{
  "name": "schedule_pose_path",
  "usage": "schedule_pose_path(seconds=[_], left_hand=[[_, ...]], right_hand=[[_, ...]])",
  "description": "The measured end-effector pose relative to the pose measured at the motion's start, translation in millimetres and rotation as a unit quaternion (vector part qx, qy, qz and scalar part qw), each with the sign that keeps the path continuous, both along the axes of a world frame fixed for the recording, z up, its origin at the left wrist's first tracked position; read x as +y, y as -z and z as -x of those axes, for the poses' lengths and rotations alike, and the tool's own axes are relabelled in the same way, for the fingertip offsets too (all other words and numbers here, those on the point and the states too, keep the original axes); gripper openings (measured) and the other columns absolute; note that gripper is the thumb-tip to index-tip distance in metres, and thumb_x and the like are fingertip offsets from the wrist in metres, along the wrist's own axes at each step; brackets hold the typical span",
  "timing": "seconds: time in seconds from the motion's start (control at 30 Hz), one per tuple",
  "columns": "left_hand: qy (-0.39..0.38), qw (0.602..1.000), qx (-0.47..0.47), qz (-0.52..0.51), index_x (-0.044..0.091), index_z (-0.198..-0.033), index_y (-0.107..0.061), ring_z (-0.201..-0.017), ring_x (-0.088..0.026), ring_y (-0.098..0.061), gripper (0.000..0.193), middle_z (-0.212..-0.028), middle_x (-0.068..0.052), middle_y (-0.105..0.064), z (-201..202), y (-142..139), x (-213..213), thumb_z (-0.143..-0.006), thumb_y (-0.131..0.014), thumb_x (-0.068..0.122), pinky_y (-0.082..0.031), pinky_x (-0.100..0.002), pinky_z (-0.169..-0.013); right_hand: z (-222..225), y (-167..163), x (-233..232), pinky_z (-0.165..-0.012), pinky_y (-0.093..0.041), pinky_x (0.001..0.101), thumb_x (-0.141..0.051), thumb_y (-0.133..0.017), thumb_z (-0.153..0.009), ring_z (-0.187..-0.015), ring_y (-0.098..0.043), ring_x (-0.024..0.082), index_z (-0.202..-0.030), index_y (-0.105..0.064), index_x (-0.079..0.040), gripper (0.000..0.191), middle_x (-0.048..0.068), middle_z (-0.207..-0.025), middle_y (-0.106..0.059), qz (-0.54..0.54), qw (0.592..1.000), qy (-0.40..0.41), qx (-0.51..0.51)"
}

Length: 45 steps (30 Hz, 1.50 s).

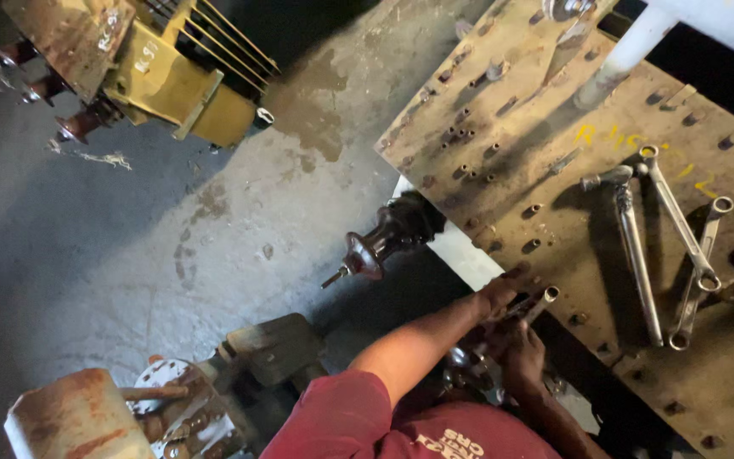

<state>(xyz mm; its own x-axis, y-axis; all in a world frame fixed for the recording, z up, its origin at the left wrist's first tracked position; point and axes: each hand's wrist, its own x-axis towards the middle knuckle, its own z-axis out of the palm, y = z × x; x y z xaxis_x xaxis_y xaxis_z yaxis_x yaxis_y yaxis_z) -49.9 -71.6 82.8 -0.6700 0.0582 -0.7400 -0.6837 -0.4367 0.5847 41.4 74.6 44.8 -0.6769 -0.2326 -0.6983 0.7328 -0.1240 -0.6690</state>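
Both my arms reach from my red shirt to the near edge of a rusty steel plate [571,195] studded with bolt holes. My left hand [499,297] is curled at the plate's edge, closed over the shaft of a short tubular metal wrench [545,298]. My right hand [523,350] sits just below it and grips the same tool from underneath. The wrench's open end points up and right over the plate. What the tool's lower end sits on is hidden by my hands.
A ratchet handle [632,255] and several ring spanners [680,219] lie on the plate's right. A brown ribbed bushing [384,242] juts from its left edge. A yellow finned unit [172,76] stands top left, a rusty drum [70,416] bottom left, a white pipe [626,55] top right.
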Motion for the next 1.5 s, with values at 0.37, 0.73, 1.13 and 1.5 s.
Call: schedule_pose_path(seconds=[0.37,0.73,1.13,1.5], left_hand=[[-0.004,0.982,0.083,-0.167,0.013,-0.122,-0.071,-0.096,-0.016,-0.068,0.033,-0.109,-0.002,-0.073,-5.6,49.7,10.1,-0.094,-0.069,0.031,-0.056,-0.034,-0.08],[-0.061,0.978,0.051,-0.193,0.021,-0.128,-0.065,-0.097,-0.022,-0.067,0.031,-0.113,-0.004,-0.071,-13.0,72.7,13.3,-0.098,-0.066,0.028,-0.052,-0.04,-0.079],[-0.048,0.972,0.064,-0.219,0.008,-0.13,-0.066,-0.093,-0.022,-0.068,0.035,-0.109,-0.006,-0.071,-19.1,62.6,14.9,-0.101,-0.074,0.027,-0.054,-0.038,-0.075],[-0.055,0.984,0.009,-0.17,0.009,-0.117,-0.069,-0.075,-0.022,-0.066,0.034,-0.096,-0.006,-0.069,-16.8,68.2,12.2,-0.096,-0.077,0.035,-0.057,-0.036,-0.064]], right_hand=[[130.2,-54.3,130.7,-0.071,-0.056,0.0501,-0.031,-0.072,-0.079,-0.08,-0.072,0.039,-0.093,-0.074,-0.009,0.026,0.017,-0.082,-0.073,-0.402,0.752,-0.442,0.28],[74.9,-62.0,114.3,-0.067,-0.053,0.0467,-0.043,-0.052,-0.104,-0.066,-0.061,0.03,-0.097,-0.071,-0.003,0.045,0.016,-0.074,-0.068,-0.317,0.884,-0.254,0.23],[-19.6,-23.7,7.7,-0.047,-0.041,0.0334,-0.037,-0.046,-0.109,-0.053,-0.047,0.012,-0.094,-0.061,-0.006,0.037,0.0,-0.067,-0.052,-0.082,0.996,0.045,-0.004],[-9.9,-50.7,-43.9,-0.051,-0.054,0.0394,-0.043,-0.038,-0.106,-0.055,-0.06,0.023,-0.094,-0.056,-0.012,0.038,0.007,-0.068,-0.056,0.137,0.961,0.193,-0.141]])
